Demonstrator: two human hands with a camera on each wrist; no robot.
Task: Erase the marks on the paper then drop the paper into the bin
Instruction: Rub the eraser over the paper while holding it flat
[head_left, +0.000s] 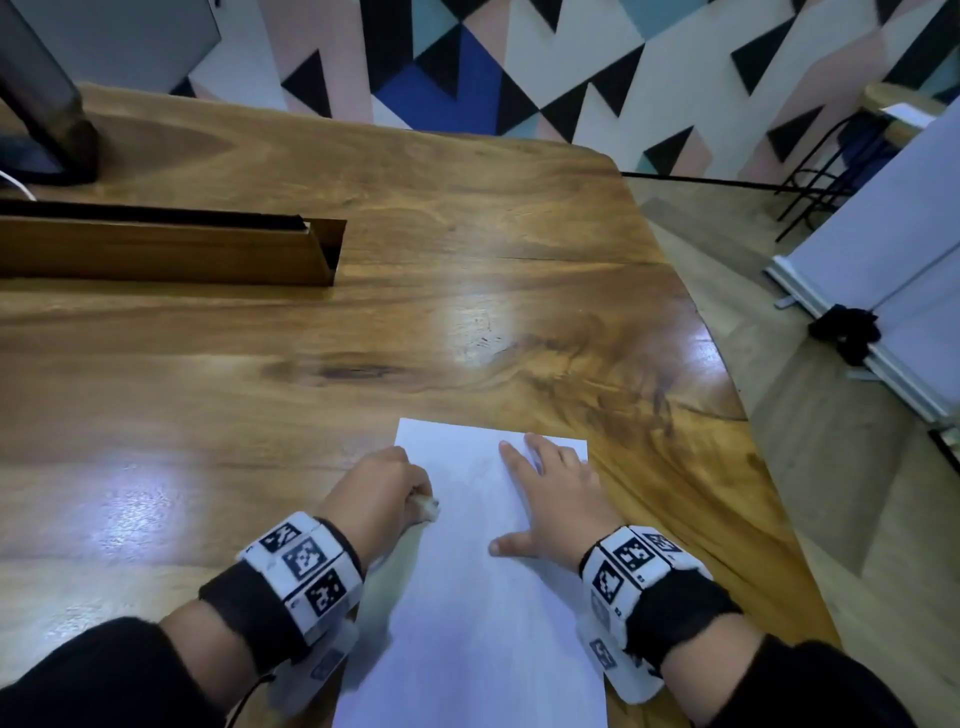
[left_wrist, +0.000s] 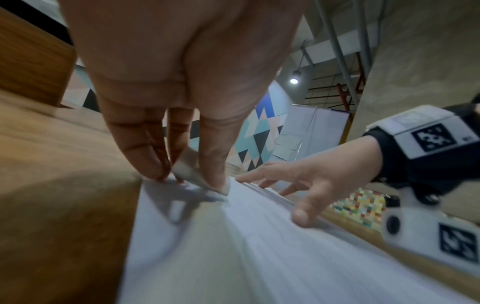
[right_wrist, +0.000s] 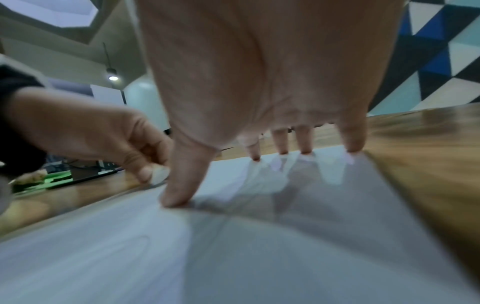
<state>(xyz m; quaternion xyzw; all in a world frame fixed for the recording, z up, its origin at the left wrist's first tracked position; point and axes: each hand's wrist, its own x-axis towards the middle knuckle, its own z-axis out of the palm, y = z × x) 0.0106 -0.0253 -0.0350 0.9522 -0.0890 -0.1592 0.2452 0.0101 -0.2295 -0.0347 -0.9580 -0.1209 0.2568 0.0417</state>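
Near edge of the worktop (head_left: 467, 291): the paper (head_left: 483, 613) lies flat here, its long side running away from the person, its near end out of the head view.
Left hand (head_left: 379, 488): fingers curled round a small white eraser (left_wrist: 200, 176), pinching it against the sheet close to the left edge.
Right hand (head_left: 550, 499): fingers straight and spread, fingertips (right_wrist: 306, 152) and thumb pressing the right part of the sheet down; it holds nothing.
Marks: only faint grey traces show near the middle top of the sheet; too pale to tell how much is left.
Doing the step well: probably short strokes away from the pressing hand, light pressure, so the sheet neither buckles nor tears; the flat hand ought to sit close to the rubbed patch.
Risk: rubbing so near the left edge could curl or crease it.
Around: a long wooden slot (head_left: 171, 249) set into the worktop at the left, a dark stand (head_left: 47, 119) at the far left corner, a white board (head_left: 893, 249) beside the worktop on the right.
Bin: not visible in any view, so the drop route cannot be judged.
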